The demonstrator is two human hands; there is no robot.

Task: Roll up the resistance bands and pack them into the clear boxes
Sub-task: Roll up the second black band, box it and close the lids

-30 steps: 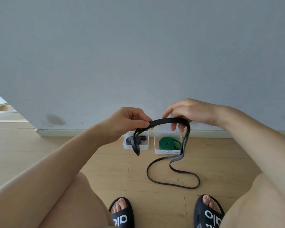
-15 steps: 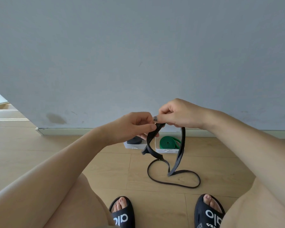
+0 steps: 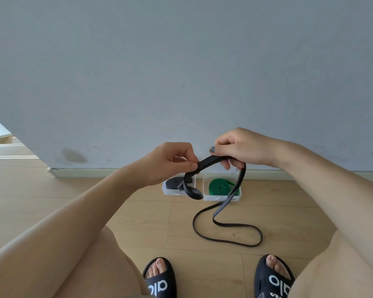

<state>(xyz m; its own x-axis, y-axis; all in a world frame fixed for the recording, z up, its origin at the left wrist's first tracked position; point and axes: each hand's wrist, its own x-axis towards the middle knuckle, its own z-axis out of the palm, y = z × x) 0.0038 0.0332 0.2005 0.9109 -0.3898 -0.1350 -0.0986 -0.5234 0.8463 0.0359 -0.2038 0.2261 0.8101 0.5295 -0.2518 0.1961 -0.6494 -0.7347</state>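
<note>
Legibly, both black slides (image 3: 163, 282) read "alo" in white.

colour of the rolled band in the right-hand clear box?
Green. The rolled band lies coiled in the right clear box, plain in the head view.

Soft, even daylight; brightest patch at far left edge. Shadows faint and diffuse on wall (image 3: 181, 72) and floor (image 3: 138, 222). No glare. Wide-angle bending at edges. Slightly soft focus throughout.
</note>
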